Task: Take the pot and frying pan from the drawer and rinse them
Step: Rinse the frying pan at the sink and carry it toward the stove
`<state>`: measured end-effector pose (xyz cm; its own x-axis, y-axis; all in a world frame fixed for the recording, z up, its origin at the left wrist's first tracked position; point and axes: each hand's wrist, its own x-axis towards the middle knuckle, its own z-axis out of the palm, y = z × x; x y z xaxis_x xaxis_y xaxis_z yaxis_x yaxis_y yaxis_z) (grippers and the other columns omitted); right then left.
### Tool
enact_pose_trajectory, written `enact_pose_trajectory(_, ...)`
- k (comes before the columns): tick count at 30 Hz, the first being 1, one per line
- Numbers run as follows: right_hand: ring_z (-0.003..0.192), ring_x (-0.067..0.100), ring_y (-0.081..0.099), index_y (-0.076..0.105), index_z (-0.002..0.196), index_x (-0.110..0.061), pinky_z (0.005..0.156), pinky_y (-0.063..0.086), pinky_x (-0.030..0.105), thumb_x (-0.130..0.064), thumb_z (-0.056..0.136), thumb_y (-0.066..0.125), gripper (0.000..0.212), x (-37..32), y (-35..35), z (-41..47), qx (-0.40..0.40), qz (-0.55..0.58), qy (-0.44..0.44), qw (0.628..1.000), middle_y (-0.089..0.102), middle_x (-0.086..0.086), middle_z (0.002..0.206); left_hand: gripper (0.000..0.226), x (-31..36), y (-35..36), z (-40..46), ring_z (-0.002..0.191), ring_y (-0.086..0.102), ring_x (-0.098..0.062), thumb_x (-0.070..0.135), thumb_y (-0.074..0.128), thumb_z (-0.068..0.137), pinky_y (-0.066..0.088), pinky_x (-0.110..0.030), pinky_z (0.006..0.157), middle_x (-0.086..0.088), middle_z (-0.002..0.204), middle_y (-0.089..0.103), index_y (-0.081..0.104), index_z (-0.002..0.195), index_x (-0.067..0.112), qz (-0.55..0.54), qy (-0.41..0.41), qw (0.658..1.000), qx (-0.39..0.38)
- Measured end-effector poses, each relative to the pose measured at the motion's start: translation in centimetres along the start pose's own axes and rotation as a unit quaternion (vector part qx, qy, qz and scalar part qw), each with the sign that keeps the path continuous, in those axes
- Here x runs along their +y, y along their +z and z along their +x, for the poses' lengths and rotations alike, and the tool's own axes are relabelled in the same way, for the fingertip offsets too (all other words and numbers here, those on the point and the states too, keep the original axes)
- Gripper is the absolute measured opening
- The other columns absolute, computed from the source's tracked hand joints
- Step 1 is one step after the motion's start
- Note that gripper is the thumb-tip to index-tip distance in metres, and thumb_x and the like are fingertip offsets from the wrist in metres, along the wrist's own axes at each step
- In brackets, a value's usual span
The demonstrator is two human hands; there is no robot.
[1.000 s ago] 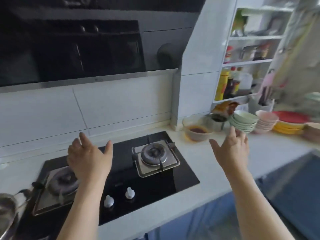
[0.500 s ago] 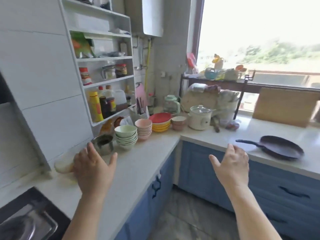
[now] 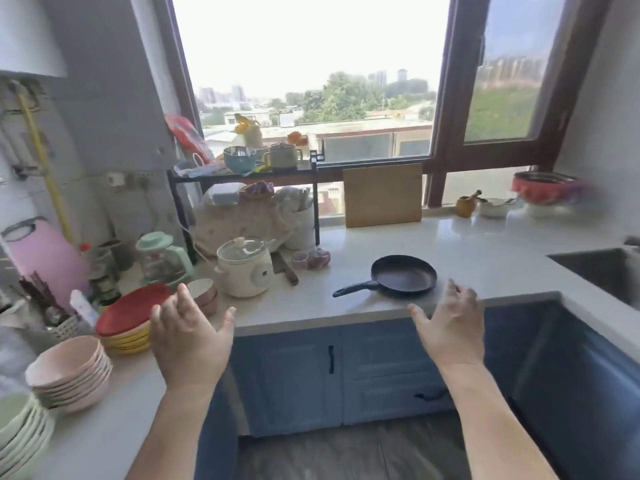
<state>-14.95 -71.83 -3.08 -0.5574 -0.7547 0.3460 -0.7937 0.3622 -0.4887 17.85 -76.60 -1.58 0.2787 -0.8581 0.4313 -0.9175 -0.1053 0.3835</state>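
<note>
Both hands are raised in front of the counter (image 3: pixel 485 258), fingers spread wide and holding nothing: the left hand (image 3: pixel 188 336) near the counter's left corner beside the stacked plates (image 3: pixel 130 318), the right hand (image 3: pixel 450 329) over its front edge. The frying pan (image 3: pixel 403 274) lies flat near that front edge, just beyond the right hand, handle pointing left. The sink (image 3: pixel 602 271) sits at the counter's right end.

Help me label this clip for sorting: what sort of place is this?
A home kitchen, most likely. A black frying pan sits on a white countertop, a metal sink is set in at the right, and stacked bowls crowd the left.
</note>
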Motion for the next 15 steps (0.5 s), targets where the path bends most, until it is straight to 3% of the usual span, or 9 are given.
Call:
enact_pose_trajectory(7, 0.128, 0.037, 0.039, 0.037, 0.146, 0.004, 0.108, 0.036, 0.043, -0.039, 0.089, 0.07, 0.079, 7.8, 1.5, 8.5, 0.03, -0.019, 0.082, 0.996, 0.045, 0.024, 0.139, 0.09, 12.1, 10.4, 3.8, 0.147, 0.014, -0.035, 0.052, 0.054, 0.092, 0.014, -0.046, 0.119, -0.019, 0.157, 0.024, 0.011, 0.155, 0.005, -0.024, 0.057, 0.996, -0.067)
enact_pose_trajectory(15, 0.126, 0.033, 0.042, 0.04, 0.141, 0.0, 0.106, 0.04, 0.04, -0.038, 0.089, 0.069, 0.071, 16.2, 3.4, 22.0, 0.004, -0.043, 0.072, 0.996, 0.045, 0.021, 0.137, 0.09, 25.9, 21.8, 6.3, 0.148, 0.01, -0.033, 0.053, 0.053, 0.092, 0.013, -0.045, 0.12, -0.015, 0.159, 0.02, 0.007, 0.156, 0.009, -0.055, 0.049, 0.992, -0.099)
